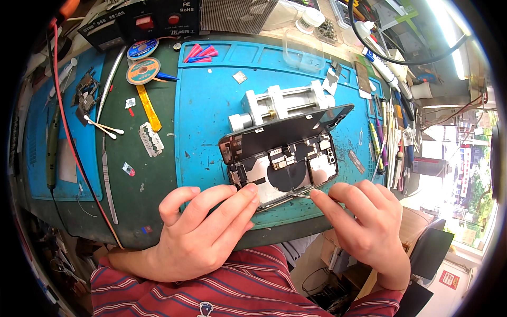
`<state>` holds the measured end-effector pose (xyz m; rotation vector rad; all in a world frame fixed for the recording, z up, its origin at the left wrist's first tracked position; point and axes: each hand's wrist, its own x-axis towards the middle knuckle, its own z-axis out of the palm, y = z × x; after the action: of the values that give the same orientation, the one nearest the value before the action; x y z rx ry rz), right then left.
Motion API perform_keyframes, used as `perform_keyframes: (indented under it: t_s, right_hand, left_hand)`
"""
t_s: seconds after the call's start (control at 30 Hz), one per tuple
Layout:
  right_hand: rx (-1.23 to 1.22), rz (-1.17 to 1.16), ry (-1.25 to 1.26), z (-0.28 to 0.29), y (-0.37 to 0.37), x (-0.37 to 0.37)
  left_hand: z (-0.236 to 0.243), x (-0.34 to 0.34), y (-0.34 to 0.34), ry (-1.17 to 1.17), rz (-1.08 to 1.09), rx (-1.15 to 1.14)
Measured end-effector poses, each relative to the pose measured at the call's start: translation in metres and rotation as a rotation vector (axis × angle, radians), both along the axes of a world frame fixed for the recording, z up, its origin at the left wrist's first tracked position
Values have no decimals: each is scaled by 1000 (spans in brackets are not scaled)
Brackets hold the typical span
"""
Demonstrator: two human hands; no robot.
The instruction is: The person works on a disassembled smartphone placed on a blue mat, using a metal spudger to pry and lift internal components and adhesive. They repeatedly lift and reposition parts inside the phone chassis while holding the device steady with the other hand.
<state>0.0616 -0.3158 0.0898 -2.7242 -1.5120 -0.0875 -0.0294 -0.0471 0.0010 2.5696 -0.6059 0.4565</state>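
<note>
An opened smartphone [289, 177] lies on the blue work mat, its inside with battery, boards and a round black pad showing. Its black screen panel [288, 129] is lifted along the far side and leans back against a silver metal clamp [280, 103]. My left hand [211, 232] grips the phone's near left corner, fingertips on the frame. Between thumb and index finger, my right hand [364, 216] pinches a thin metal tool [302, 196] whose tip touches the phone's near edge. Most of that tool is hidden by my fingers.
On the left lie a razor blade [151, 139], cotton swabs [104, 127], a scalpel [109, 185] and tape spools [142, 71]. A black power unit [142, 24] stands at the back. Pens and screwdrivers [388, 127] line the right side. A red cable [63, 116] crosses the left.
</note>
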Motion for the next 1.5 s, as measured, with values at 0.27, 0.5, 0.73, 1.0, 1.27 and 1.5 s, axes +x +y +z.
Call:
perform_keyframes:
  t_s: [0.27, 0.5, 0.73, 1.0, 1.27, 1.5]
  right_hand:
    - [-35, 7, -45, 3, 3, -3]
    - [-27, 12, 12, -2, 3, -2]
    - [-68, -29, 73, -1, 3, -5]
    - [-130, -5, 66, -1, 4, -5]
    - [-10, -51, 16, 0, 0, -4]
    - [9, -12, -14, -1, 0, -1]
  left_hand:
    - [0, 0, 0, -1, -2, 8]
    - [1, 0, 0, 0, -5, 8]
    - [1, 1, 1, -5, -15, 12]
    - [2, 1, 1, -1, -15, 19]
    - [0, 1, 0, -11, -12, 8]
    - [1, 1, 1, -2, -9, 8]
